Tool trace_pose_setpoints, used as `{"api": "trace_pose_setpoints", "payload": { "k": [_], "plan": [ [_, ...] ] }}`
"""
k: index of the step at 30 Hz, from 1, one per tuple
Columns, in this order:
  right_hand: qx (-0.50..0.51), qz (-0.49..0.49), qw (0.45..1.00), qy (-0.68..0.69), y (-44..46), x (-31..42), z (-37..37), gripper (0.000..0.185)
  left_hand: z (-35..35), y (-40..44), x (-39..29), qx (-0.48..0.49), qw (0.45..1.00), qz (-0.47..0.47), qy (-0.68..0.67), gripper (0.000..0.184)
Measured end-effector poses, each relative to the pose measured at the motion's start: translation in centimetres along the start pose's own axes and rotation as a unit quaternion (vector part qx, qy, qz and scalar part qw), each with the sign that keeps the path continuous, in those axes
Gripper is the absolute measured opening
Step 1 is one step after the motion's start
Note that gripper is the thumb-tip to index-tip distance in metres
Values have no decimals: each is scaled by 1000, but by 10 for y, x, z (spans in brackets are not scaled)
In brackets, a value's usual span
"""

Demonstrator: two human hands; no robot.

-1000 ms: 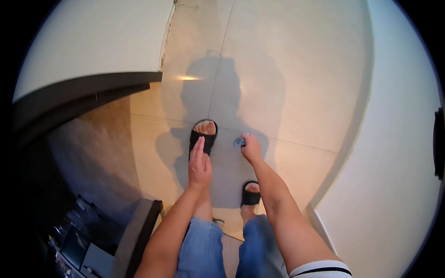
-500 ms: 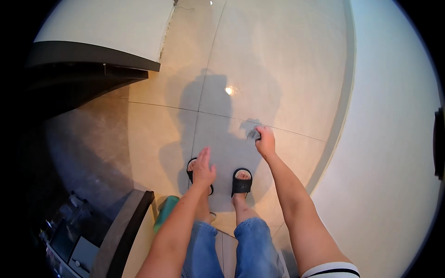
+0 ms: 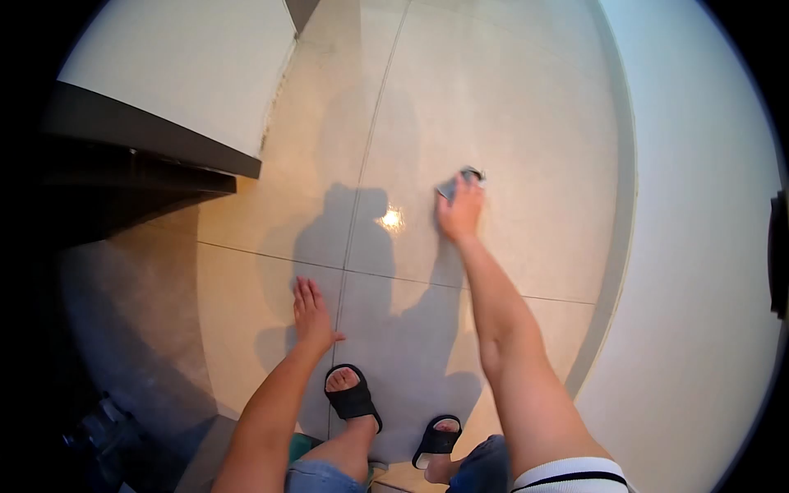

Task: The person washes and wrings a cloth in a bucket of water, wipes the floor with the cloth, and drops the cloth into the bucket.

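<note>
My right hand point(image 3: 462, 207) is stretched forward over the tiled floor point(image 3: 542, 197), its fingers pressed on a crumpled grey cloth point(image 3: 470, 175). Part of the cloth is hidden under the fingers. Further left and nearer to me, my left hand point(image 3: 313, 319) holds nothing, with its thumb apart from the fingers. It is above the floor, just beyond one black sandal point(image 3: 353, 401). The other black sandal point(image 3: 438, 437) is on my right foot.
A dark ledge point(image 3: 156, 131) juts in from the left below a white panel point(image 3: 189, 66). A pale wall point(image 3: 699, 246) runs along the right side. Cluttered items point(image 3: 107, 435) and a partly hidden green object point(image 3: 300, 446) are at lower left.
My right hand has moved forward with the cloth, from hanging in the grip to lying under the fingers. My left hand has moved left. The feet and floor now appear lower in view.
</note>
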State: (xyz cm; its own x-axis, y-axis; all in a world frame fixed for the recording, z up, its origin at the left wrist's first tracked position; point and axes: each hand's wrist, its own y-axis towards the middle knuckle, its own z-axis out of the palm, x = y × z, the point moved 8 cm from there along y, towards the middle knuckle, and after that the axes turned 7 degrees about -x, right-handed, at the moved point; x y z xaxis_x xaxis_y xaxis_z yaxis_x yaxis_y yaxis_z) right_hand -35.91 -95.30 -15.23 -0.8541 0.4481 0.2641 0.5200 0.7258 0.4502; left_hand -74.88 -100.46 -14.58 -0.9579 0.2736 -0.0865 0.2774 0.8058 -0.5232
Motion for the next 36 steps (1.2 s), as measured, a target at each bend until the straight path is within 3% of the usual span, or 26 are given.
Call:
{"api": "trace_pose_setpoints", "payload": {
  "k": [1, 2, 3, 5, 7, 10, 11, 12, 13, 16, 18, 20, 21, 25, 28, 29, 31, 33, 36],
  "plan": [
    [143, 26, 988, 44, -2, 38, -2, 62, 10, -1, 1, -15, 1000, 11, 20, 149],
    [28, -81, 996, 19, -23, 71, -3, 63, 12, 6, -2, -25, 999, 26, 21, 150],
    [99, -79, 987, 95, -41, 97, -3, 62, 10, 1, -1, -27, 998, 41, 27, 150],
    [433, -80, 889, 123, -109, 150, 0, 54, 5, -3, 5, -37, 997, 64, 29, 148],
    [236, -317, 883, 254, -178, 174, -70, 45, 0, -1, 10, -48, 996, 80, 14, 142],
    [365, -345, 835, 224, -179, 113, -63, 43, -3, -10, 21, -53, 984, 168, -22, 131],
    [338, -192, 896, 214, -154, 79, -39, 47, -3, -17, 17, -43, 985, 165, -8, 129],
    [297, -222, 921, 117, -116, 51, -23, 51, -4, -25, 11, -38, 986, 165, 7, 127],
    [185, -193, 955, 127, -61, 33, -40, 55, -3, -33, 6, -30, 986, 165, 24, 125],
    [142, -128, 981, 33, -19, -2, -13, 59, 1, -37, -29, -28, 984, 176, 18, 126],
    [158, -108, 981, 24, -46, 18, -15, 56, -6, -20, -62, -40, 980, 194, -8, 128],
    [163, -193, 952, 175, -92, 65, -5, 55, -19, 5, -92, -46, 980, 195, -7, 132],
    [195, -216, 944, 157, -103, 88, -14, 53, -21, 23, -109, -49, 981, 189, 6, 134],
    [286, -259, 911, 147, -37, 80, 37, 53, -3, 51, -138, -59, 977, 186, 88, 146],
    [206, -42, 978, 7, 16, -34, 13, 62, -8, 51, -134, -52, 973, 209, 88, 149],
    [203, 58, 977, 5, 8, -71, -15, 63, -9, 52, -134, -59, 973, 207, 89, 148],
    [137, 164, 973, -91, -45, -132, -60, 62, -10, 47, -134, -67, 973, 203, 89, 147],
    [128, 92, 983, -94, -114, -118, -96, 60, -20, 44, -133, -82, 970, 227, 33, 143],
    [225, -67, 972, 1, -188, -22, -106, 57, -19, 38, -114, -98, 956, 277, -21, 127]
  ]
}}
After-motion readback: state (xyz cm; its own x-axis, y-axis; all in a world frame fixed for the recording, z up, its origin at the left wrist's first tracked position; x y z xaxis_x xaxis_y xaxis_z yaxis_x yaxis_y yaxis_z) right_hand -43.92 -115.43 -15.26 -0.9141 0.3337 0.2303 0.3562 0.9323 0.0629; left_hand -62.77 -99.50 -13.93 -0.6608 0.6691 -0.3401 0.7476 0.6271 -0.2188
